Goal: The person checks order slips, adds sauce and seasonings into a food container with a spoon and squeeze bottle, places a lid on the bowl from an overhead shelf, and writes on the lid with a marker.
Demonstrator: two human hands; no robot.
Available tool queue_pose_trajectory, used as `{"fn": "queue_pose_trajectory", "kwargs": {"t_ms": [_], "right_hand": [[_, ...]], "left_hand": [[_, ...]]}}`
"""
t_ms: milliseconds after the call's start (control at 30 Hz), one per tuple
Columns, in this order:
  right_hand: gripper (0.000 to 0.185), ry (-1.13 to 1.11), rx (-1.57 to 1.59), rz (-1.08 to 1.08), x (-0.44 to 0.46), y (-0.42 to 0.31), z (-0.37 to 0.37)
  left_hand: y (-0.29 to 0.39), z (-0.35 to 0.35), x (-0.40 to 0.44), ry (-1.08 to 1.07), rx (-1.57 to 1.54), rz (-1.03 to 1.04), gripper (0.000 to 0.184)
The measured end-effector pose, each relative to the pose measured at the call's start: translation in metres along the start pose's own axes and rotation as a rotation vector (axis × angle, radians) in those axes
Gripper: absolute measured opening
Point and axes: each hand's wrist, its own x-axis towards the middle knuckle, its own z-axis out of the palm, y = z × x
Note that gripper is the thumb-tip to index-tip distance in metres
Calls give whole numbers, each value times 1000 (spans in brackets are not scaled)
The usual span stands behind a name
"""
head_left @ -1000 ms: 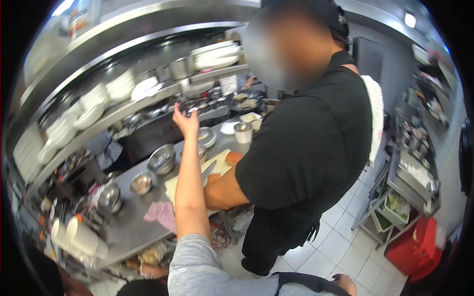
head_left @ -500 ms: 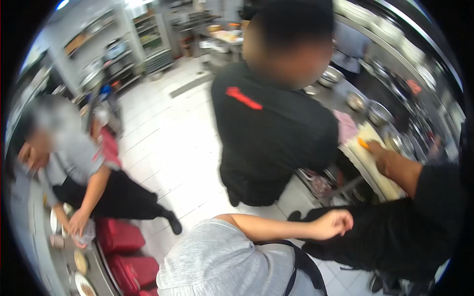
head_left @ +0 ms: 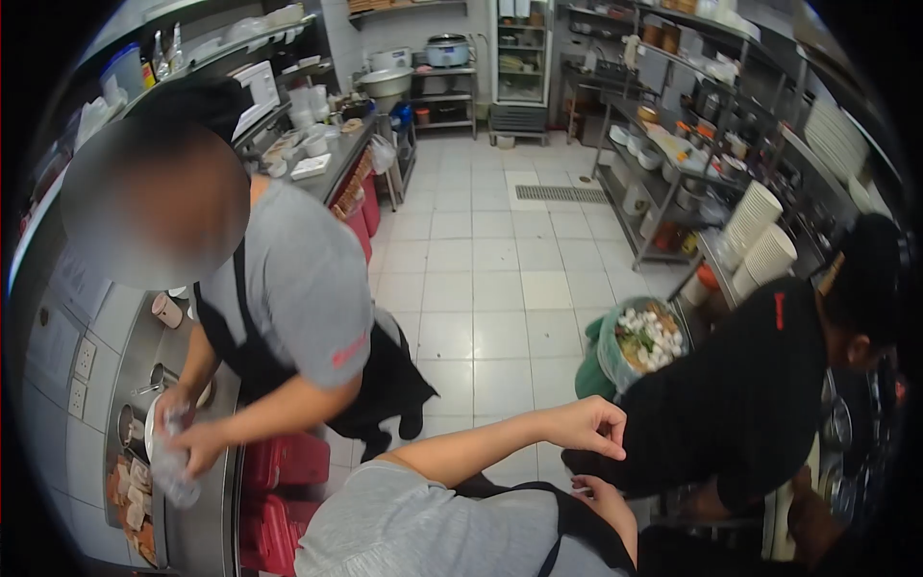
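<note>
My left hand (head_left: pixel 588 425) hangs at the end of my outstretched arm, in front of my body. Its fingers are curled down toward the thumb, and nothing shows in them. Just below it, close to my dark apron (head_left: pixel 585 524), is my right hand (head_left: pixel 606 498), fingers bent together around a small pale spot too tiny to identify. Neither hand touches a counter. Nearest beyond them are a co-worker's black clothes (head_left: pixel 731 394) and a lined bin (head_left: pixel 639 341) of food scraps.
On the left, a person in grey (head_left: pixel 298 279) holds clear plastic (head_left: pixel 178 462) over a steel counter (head_left: pixel 226 413). Red bins (head_left: pixel 288 462) stand beneath. A tiled aisle (head_left: pixel 461 288) with a floor drain (head_left: pixel 561 194) runs ahead toward a glass-door fridge (head_left: pixel 520 58). Stacked containers (head_left: pixel 755 231) are at right.
The view has swung from the right-hand worktable to the aisle and left counter. My left arm, raised earlier, is lowered across my front. My right hand shows again beside it.
</note>
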Motion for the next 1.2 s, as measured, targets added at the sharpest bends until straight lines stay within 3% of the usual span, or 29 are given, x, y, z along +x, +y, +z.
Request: {"fn": "queue_pose_trajectory", "kwargs": {"t_ms": [100, 267, 367, 433, 500, 633, 767, 800, 867, 933, 1067, 1200], "right_hand": [[38, 87, -26, 55, 70, 12, -9], [42, 372, -324, 279, 156, 45, -21], [39, 203, -101, 473, 180, 81, -24], [39, 101, -72, 541, 192, 121, -26], [38, 129, 15, 622, 203, 111, -33], [38, -34, 6, 646, 281, 119, -61], [39, -57, -379, 504, 421, 10, -119], [38, 134, -402, 367, 448, -20, -123], [40, -19, -530, 102, 585, 46, -151], [40, -34, -596, -47, 663, -48, -166], [40, -129, -679, -371, 804, -181, -167], [41, -194, -562, -400, 903, -259, -129]], "left_hand": [[8, -77, 0, 109, 230, 180, 31], [36, -205, -6, 210, 48, 160, 33], [41, -258, -8, 283, -135, 162, 24], [28, -286, -7, 270, -20, 209, 20], [4, -314, -5, 276, 120, 238, 11], [-57, -395, -20, 385, 407, 86, 9], [-61, -485, -60, 591, 596, -64, 16], [-53, -503, -70, 683, 647, -100, 16], [-38, -540, -91, 865, 698, -117, 17], [-29, -563, -115, 1044, 677, -92, 17], [-37, -590, -165, 1365, 681, -335, 25], [-78, -635, -218, 1530, 516, -510, 34]]}}
